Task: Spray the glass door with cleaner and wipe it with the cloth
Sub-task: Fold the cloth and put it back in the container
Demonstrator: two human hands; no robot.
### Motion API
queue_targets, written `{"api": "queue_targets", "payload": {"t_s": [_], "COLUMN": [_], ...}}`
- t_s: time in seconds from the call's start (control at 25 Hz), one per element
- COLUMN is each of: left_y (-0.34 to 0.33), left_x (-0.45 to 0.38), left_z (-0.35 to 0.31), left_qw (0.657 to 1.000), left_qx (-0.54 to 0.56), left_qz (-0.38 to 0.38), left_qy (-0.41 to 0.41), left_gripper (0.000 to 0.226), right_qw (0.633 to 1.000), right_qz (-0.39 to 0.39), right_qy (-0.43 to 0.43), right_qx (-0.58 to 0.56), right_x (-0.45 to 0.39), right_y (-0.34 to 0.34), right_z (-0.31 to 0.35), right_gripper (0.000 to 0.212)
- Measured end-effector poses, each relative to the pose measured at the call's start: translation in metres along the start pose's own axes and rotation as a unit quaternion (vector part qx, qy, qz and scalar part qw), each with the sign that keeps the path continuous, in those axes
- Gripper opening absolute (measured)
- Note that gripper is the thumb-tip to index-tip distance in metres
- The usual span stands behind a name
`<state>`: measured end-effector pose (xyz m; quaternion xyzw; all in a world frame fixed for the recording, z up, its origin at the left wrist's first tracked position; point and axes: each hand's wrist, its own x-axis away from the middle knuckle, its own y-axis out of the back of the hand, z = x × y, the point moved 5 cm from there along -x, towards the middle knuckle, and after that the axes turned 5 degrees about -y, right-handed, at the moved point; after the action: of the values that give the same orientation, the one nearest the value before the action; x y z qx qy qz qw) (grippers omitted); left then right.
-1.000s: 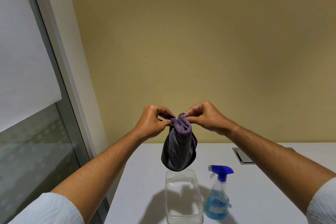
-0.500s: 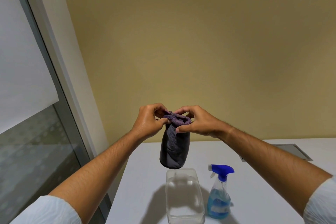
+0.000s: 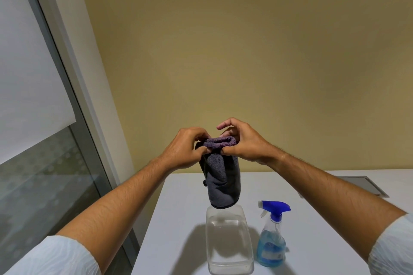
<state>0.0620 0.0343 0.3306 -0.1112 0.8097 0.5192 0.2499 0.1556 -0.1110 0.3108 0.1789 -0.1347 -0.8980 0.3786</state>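
Since half-second ago your right hand shifted: thumb pinches cloth top, upper fingers lifted off. Left hand pinches same fold. Cloth hangs vertical over tub. Sprayer below, nearer right hand; door left.

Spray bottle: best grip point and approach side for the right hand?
Grip the clear neck just under the blue trigger head of the spray bottle, coming from its right side. It stands upright on the table, its nozzle points left, and the clear tub crowds its left, so the right is open. Both the left hand and right hand now hold the cloth.
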Motion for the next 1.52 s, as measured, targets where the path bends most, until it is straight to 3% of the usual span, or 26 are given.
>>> {"api": "queue_targets", "payload": {"t_s": [0.32,0.56,0.8,0.96,1.08,1.24,1.52], "left_y": [0.020,0.025,0.025,0.025,0.022,0.007,-0.030], "left_x": [0.006,0.018,0.030,0.045,0.056,0.062,0.067], "left_z": [0.020,0.037,0.043,0.053,0.050,0.034,0.026], "left_qw": [0.986,0.940,0.925,0.945,0.973,0.988,0.986], "left_qx": [0.099,0.235,0.262,0.220,0.125,0.081,0.026], "left_qz": [-0.093,-0.174,-0.193,-0.121,-0.034,0.022,0.101], "left_qy": [0.095,0.178,0.194,0.210,0.191,0.129,0.128], "left_gripper": [0.017,0.020,0.017,0.016,0.040,0.062,0.041], "right_qw": [0.997,0.994,0.994,0.992,0.988,0.981,0.976], "right_qz": [0.036,0.031,0.018,0.041,0.064,0.073,0.103], "right_qy": [-0.069,-0.097,-0.093,-0.090,-0.089,-0.095,-0.089], "right_qx": [-0.005,0.049,0.056,0.079,0.112,0.150,0.173], "right_x": [0.014,0.022,0.020,0.015,0.013,0.010,0.012], "right_y": [0.006,0.009,0.004,0.009,0.012,0.011,0.006], "right_z": [-0.032,-0.050,-0.051,-0.045,-0.041,-0.039,-0.038], "right_gripper": [0.066,0.043,0.024,0.015,0.010,0.008,0.010]}}
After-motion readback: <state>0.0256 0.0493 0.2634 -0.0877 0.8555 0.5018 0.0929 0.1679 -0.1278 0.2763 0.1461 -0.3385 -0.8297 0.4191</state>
